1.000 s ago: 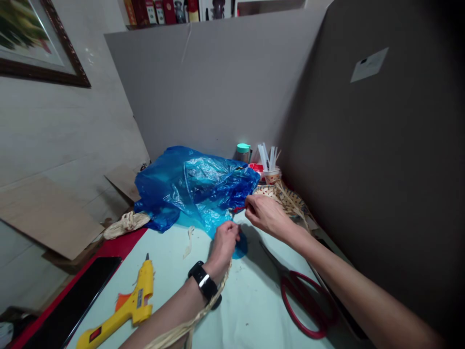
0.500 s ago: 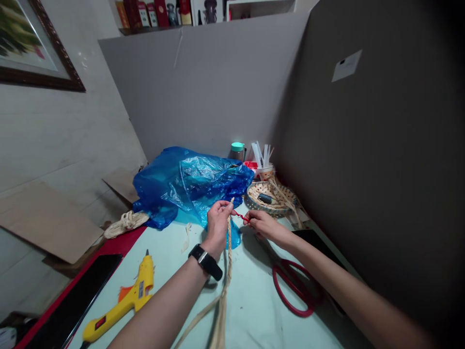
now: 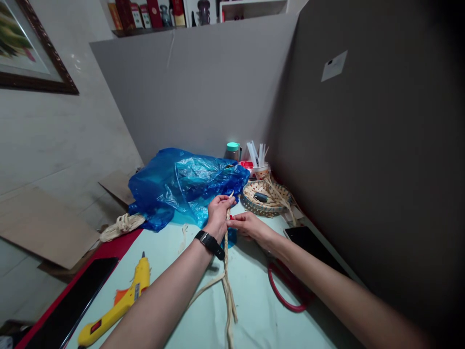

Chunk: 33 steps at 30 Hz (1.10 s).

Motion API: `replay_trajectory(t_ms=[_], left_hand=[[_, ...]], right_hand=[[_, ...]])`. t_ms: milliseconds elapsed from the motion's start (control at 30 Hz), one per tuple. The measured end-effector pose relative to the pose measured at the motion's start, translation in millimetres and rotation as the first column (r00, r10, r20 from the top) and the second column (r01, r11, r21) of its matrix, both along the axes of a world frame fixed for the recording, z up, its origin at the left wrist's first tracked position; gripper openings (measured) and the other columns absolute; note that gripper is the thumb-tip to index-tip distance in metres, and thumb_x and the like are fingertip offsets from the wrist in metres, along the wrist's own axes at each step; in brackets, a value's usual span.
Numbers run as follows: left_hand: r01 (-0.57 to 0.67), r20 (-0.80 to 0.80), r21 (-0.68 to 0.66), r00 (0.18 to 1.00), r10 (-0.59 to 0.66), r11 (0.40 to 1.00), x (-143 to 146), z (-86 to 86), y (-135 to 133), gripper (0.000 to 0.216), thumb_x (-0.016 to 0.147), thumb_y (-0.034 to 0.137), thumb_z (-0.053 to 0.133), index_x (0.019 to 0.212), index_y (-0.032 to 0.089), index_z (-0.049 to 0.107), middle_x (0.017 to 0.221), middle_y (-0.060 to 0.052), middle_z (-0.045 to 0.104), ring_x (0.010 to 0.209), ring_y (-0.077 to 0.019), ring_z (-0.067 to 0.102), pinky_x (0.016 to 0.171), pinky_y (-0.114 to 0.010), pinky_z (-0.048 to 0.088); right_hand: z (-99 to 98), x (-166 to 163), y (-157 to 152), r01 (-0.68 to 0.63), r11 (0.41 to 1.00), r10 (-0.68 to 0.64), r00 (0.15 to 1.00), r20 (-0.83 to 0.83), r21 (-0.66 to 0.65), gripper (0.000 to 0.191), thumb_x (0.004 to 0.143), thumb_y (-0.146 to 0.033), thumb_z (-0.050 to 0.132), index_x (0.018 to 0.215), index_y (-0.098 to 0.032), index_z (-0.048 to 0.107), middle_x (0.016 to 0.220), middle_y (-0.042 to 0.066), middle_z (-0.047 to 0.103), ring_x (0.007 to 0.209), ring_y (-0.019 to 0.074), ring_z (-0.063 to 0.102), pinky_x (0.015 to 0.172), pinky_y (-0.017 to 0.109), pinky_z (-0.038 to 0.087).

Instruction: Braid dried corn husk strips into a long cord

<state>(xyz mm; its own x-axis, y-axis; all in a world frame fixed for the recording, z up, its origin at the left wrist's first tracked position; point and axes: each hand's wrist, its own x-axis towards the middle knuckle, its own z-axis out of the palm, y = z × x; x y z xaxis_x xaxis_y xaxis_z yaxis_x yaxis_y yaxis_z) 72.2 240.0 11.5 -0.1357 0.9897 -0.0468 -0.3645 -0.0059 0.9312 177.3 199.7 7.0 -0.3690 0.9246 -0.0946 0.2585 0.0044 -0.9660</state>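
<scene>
My left hand [image 3: 218, 213], with a black watch on its wrist, is closed round the upper end of a braided straw cord [image 3: 226, 252]. The cord's pale tip pokes out above the fingers, and its loose strands hang down toward me over the table. My right hand [image 3: 250, 226] pinches a small red twisted string [image 3: 231, 218] right beside the braid, just below the left fingers. Most of the red string is hidden by the fingers. Under my right forearm lie red-handled scissors [image 3: 286, 305], their blades covered by the arm.
A yellow glue gun [image 3: 134, 291] lies at left near a black flat panel [image 3: 87, 295]. Behind the hands sit a blue plastic bag [image 3: 189, 179], a woven basket [image 3: 259, 208] with a dark spool, a cup of white sticks [image 3: 261, 170] and a green-lidded jar [image 3: 232, 151]. Grey partitions [image 3: 203, 87] stand behind and right.
My right hand has moved left, bringing the red string from stretched out at the side to close against the braid. The camera view has shifted slightly.
</scene>
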Motion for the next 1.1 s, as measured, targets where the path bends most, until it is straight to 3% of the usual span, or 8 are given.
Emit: replay_trajectory(t_ms=[133,267,367,467,567,767,933,1100], left_hand=[[0.006,-0.035,0.035,0.999,-0.005,0.999,-7,0.6,0,0.028,0.064,0.032,0.074,0.076,0.016,0.055,0.069,0.0,0.062,0.056,-0.0089,0.052,0.055,-0.022,0.04],[0.011,-0.091,0.03,0.996,-0.008,0.999,-21,-5.6,-20,0.019,0.076,0.033,0.066,0.082,0.018,0.056,0.074,0.003,0.059,0.061,-0.0073,0.053,0.059,-0.019,0.04],[0.168,-0.106,-0.058,0.979,-0.174,0.984,-26,-10.4,-44,0.02,0.075,0.033,0.067,0.078,0.015,0.057,0.065,0.001,0.057,0.056,-0.01,0.054,0.055,-0.022,0.041],[0.354,-0.053,-0.131,0.93,-0.363,0.926,-26,-12.3,-63,0.021,0.077,0.032,0.063,0.076,0.012,0.059,0.062,-0.003,0.058,0.052,-0.0127,0.057,0.055,-0.026,0.044],[0.426,0.005,-0.135,0.903,-0.429,0.895,-25,-13.7,-71,0.016,0.078,0.028,0.06,0.079,0.012,0.059,0.063,-0.002,0.057,0.052,-0.0122,0.057,0.054,-0.025,0.044],[0.342,0.017,-0.11,0.94,-0.342,0.933,-23,-20.5,-60,0.014,0.08,0.027,0.056,0.078,0.013,0.055,0.055,0.005,0.045,0.042,-0.0063,0.044,0.043,-0.02,0.036],[0.221,-0.026,-0.056,0.975,-0.222,0.974,-20,-23.5,-44,0.013,0.08,0.028,0.056,0.083,0.016,0.051,0.057,0.004,0.05,0.041,-0.006,0.043,0.04,-0.018,0.034],[0.201,-0.051,-0.032,0.978,-0.202,0.979,-18,-25.6,-42,0.016,0.077,0.029,0.059,0.086,0.018,0.05,0.057,0.004,0.053,0.04,-0.006,0.042,0.037,-0.017,0.031]], right_hand=[[3.7,0,4,0.007,0.998,-0.013,0.995,-0.099,-0.062,0.037,0.066,-0.05,0.065,0.062,-0.019,0.044,0.042,-0.012,0.025,0.038,0.0047,0.02,0.038,0.02,0.017],[3.3,2,11,0.082,0.994,-0.091,0.985,-0.145,-0.071,0.034,0.068,-0.049,0.064,0.07,-0.017,0.052,0.043,-0.012,0.023,0.038,0.0044,0.017,0.037,0.02,0.013],[1.7,5,15,0.123,0.991,-0.131,0.978,-0.161,-0.06,0.035,0.071,-0.05,0.061,0.079,-0.016,0.055,0.044,-0.012,0.023,0.038,0.005,0.016,0.037,0.021,0.012],[0.7,7,15,0.147,0.989,-0.149,0.978,-0.15,-0.022,0.034,0.072,-0.05,0.059,0.079,-0.017,0.054,0.046,-0.011,0.026,0.04,0.0054,0.018,0.038,0.021,0.014],[-0.4,10,14,0.161,0.986,-0.157,0.983,-0.095,0.039,0.033,0.076,-0.051,0.055,0.076,-0.018,0.051,0.048,-0.01,0.026,0.04,0.0063,0.02,0.039,0.021,0.016],[1.5,23,16,0.151,0.954,-0.189,0.973,0.132,0.258,0.033,0.088,-0.045,0.039,0.074,-0.018,0.051,0.054,-0.005,0.038,0.048,0.0102,0.034,0.049,0.023,0.027],[9.9,26,6,-0.016,0.91,-0.151,0.918,0.367,0.415,0.025,0.088,-0.03,0.042,0.071,-0.018,0.056,0.074,0.003,0.057,0.072,0.0153,0.049,0.066,0.026,0.033],[19.1,20,-9,-0.105,0.892,-0.176,0.816,0.551,0.44,0.03,0.091,-0.026,0.033,0.074,-0.017,0.056,0.065,0.002,0.055,0.061,0.0137,0.047,0.059,0.025,0.028]])
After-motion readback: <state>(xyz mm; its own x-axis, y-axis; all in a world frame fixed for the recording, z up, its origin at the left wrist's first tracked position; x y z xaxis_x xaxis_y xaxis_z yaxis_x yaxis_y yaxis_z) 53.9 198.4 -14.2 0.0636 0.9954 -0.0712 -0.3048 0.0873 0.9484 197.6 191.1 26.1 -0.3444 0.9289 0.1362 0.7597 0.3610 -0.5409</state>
